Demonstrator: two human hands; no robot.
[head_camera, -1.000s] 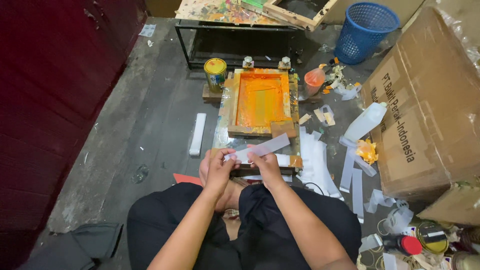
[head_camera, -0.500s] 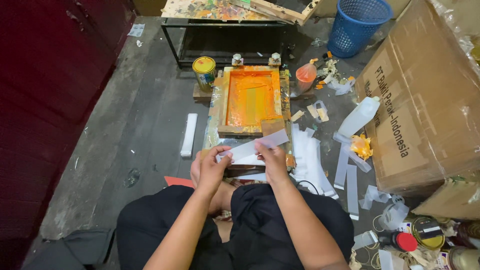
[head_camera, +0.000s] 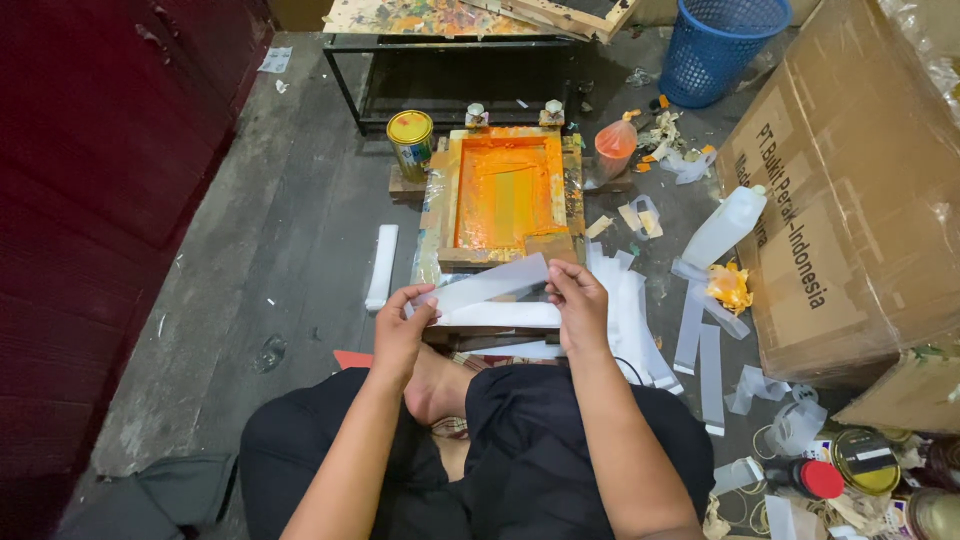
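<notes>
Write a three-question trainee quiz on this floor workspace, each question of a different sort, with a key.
1. True or false: both hands hold white strips above the person's lap.
2. Multiple choice: what stands just left of the orange-inked screen frame? A) a blue basket B) a yellow-lidded can C) a cardboard box
3. Fill in: the blue basket stands at the ______ right of the view.

Key:
1. True: the left hand and right hand pinch the white strips by their ends.
2. B, the yellow-lidded can.
3. Top.
</notes>
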